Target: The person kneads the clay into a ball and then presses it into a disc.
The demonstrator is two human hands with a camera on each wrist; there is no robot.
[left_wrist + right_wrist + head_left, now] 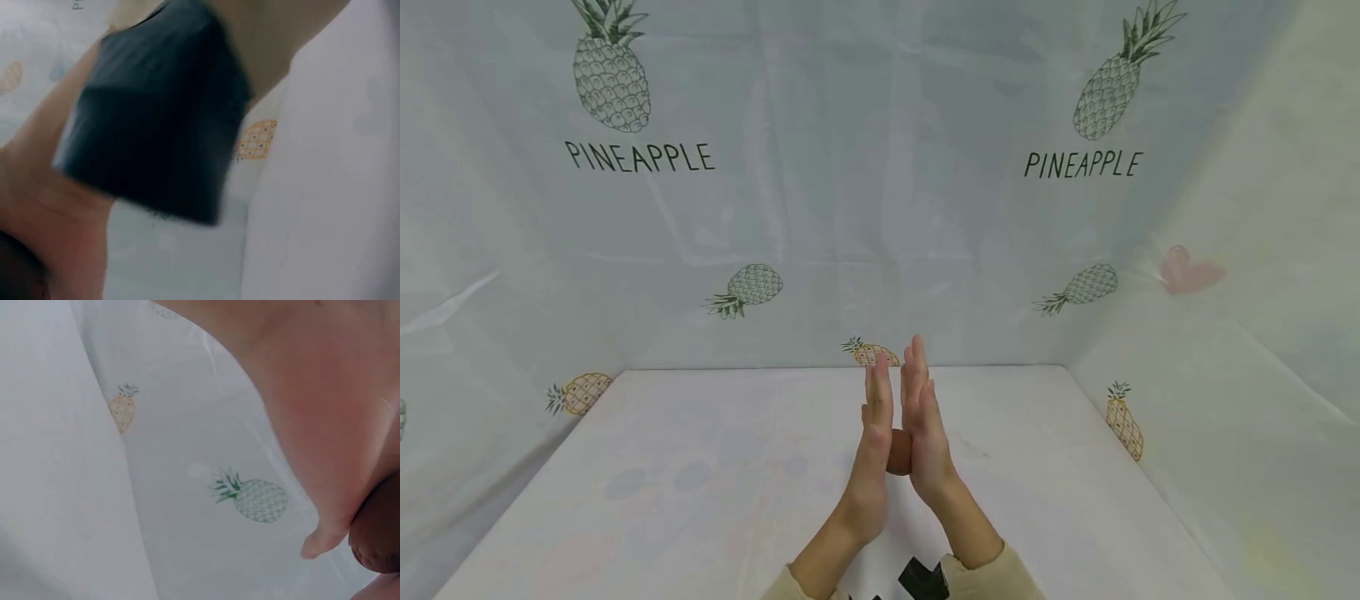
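Observation:
In the head view both hands are raised over the table, palms facing each other with fingers straight and pointing up. My left hand and my right hand press a small brown rounded lump between their palms. The same brown lump shows at the lower right of the right wrist view, against my palm. In the left wrist view a dark strap on the opposite wrist fills most of the frame, and only a dark edge of the lump shows at the bottom left.
A white table is enclosed by pineapple-printed sheets at the back and on both sides. A black object lies near the front edge between my forearms.

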